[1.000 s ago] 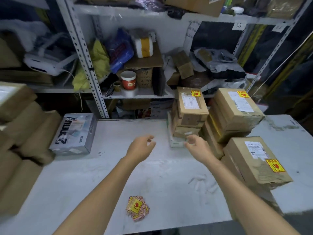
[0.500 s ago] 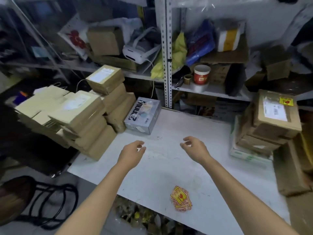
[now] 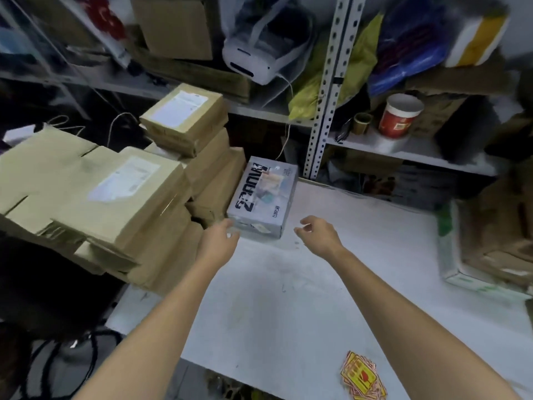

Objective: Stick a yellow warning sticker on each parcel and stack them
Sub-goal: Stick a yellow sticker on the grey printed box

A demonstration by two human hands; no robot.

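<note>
A grey printed box (image 3: pixel 264 197) lies on the white table (image 3: pixel 288 298) at its far left corner. My left hand (image 3: pixel 217 243) reaches to the box's near left corner, fingers relaxed, holding nothing. My right hand (image 3: pixel 318 235) hovers just right of the box's near end, fingers loosely spread and empty. A stack of brown parcels (image 3: pixel 115 203) with white labels and no yellow stickers stands left of the table. A small pile of yellow warning stickers (image 3: pixel 362 376) lies near the table's front edge.
Metal shelving (image 3: pixel 324 90) behind the table holds bags, a white device, a red cup and cartons. More brown parcels (image 3: pixel 496 241) sit at the table's right edge on a white-green box. A black chair (image 3: pixel 57 356) is at lower left.
The view has swung left, from the stickered parcels on the right to the unstickered stack. Both hands have moved forward toward the grey box.
</note>
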